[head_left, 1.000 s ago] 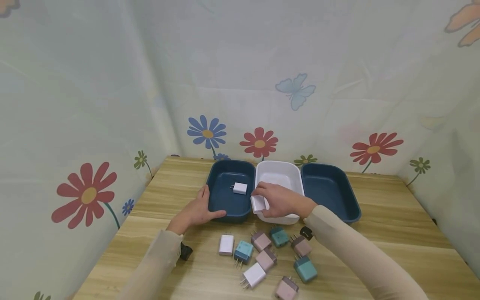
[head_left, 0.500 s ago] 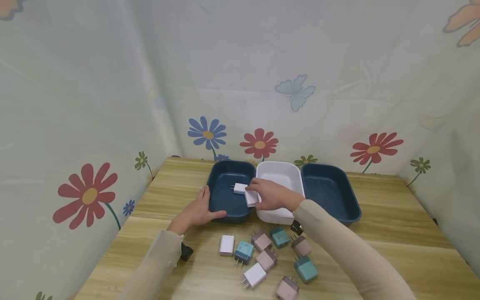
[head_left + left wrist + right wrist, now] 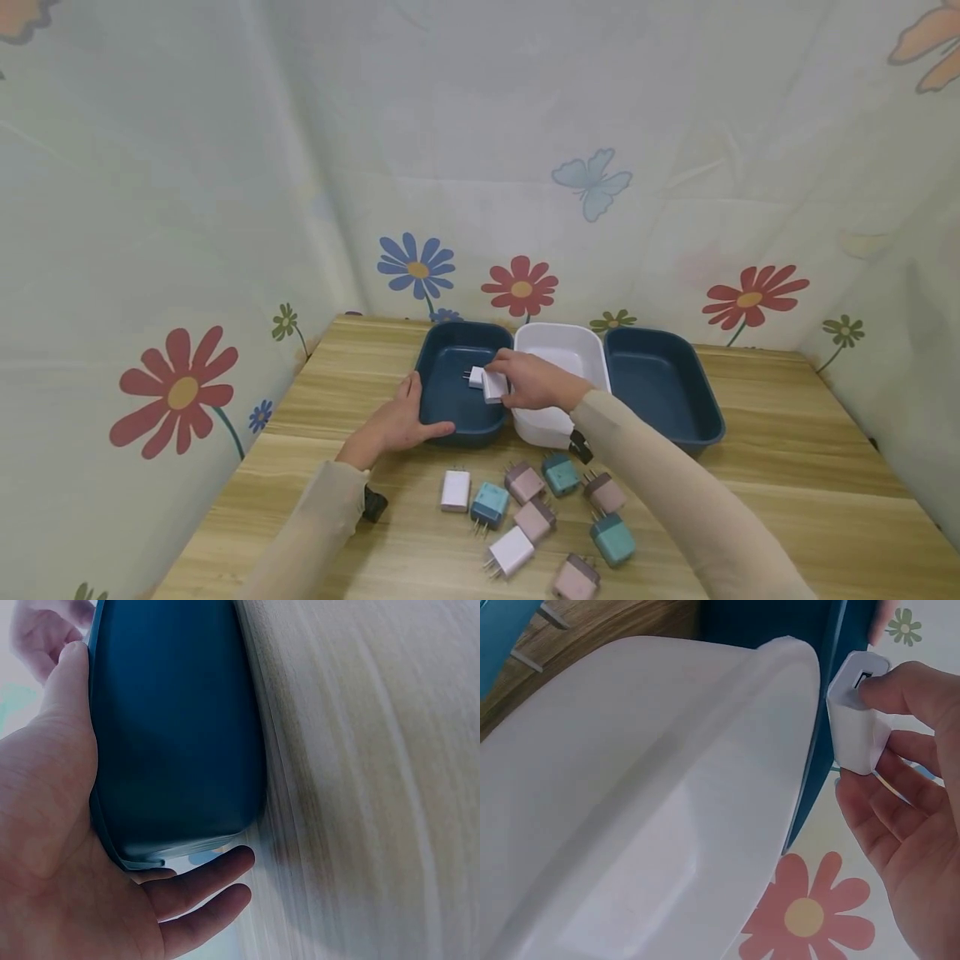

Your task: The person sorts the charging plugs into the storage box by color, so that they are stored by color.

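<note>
My right hand [image 3: 536, 380] pinches a white charger plug [image 3: 494, 387] above the left dark blue bin [image 3: 442, 417]. In the right wrist view, the thumb lies on the end of that charger [image 3: 849, 735] with the port, and the fingers support its other side. Partly hidden behind it, another white charger [image 3: 476, 377] lies inside the bin, prongs pointing left. My left hand [image 3: 392, 423] rests against the near left corner of this bin. Thumb and fingers are spread along its outside; the left wrist view shows the fingers [image 3: 202, 881] fairly straight beyond the blue wall [image 3: 172, 735].
A white bin [image 3: 551, 425] and another dark blue bin [image 3: 667, 392] stand in a row to the right. On the wooden table [image 3: 810, 500] in front lie several chargers: white [image 3: 455, 491], teal [image 3: 613, 539] and pink [image 3: 576, 577]. A flowered cloth [image 3: 480, 150] hangs behind.
My right hand has moved left with the white charger, from over the white bin's left edge to above the left blue bin. The left hand has stayed in place.
</note>
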`<action>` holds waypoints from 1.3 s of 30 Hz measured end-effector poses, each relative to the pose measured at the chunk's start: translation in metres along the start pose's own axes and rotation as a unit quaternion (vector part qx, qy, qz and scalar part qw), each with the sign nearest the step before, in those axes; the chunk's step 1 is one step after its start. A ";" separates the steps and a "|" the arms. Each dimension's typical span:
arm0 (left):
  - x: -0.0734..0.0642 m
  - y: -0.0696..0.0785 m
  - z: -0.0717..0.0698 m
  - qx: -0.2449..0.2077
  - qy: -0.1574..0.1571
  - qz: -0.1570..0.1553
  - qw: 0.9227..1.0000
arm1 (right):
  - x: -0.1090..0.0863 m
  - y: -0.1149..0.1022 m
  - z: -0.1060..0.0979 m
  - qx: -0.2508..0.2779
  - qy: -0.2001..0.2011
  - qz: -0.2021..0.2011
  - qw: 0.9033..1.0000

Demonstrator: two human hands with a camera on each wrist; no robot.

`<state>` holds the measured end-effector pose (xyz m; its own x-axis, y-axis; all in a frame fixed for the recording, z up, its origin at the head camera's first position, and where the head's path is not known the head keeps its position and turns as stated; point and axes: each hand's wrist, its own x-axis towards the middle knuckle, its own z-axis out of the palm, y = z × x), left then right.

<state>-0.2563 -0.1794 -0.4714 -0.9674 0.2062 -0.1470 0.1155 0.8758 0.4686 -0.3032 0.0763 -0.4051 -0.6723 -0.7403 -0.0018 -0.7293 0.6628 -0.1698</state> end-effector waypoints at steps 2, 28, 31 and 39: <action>0.000 0.000 0.000 0.001 0.002 0.001 1.000 | 0.003 0.001 0.002 0.000 -0.003 0.008 1.000; -0.003 0.004 -0.003 -0.005 0.004 0.003 1.000 | 0.021 0.008 0.014 0.026 -0.050 0.070 0.996; -0.002 0.003 -0.003 -0.002 0.001 0.003 1.000 | 0.022 0.009 0.015 0.036 -0.053 0.077 0.995; 0.001 0.001 -0.003 -0.003 0.005 0.005 1.000 | 0.017 0.014 0.012 0.068 -0.034 0.067 0.995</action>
<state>-0.2577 -0.1794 -0.4685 -0.9684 0.2102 -0.1344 0.1233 0.8716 0.4745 -0.3238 0.0718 -0.4198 -0.7494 -0.6546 -0.0994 -0.6063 0.7388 -0.2943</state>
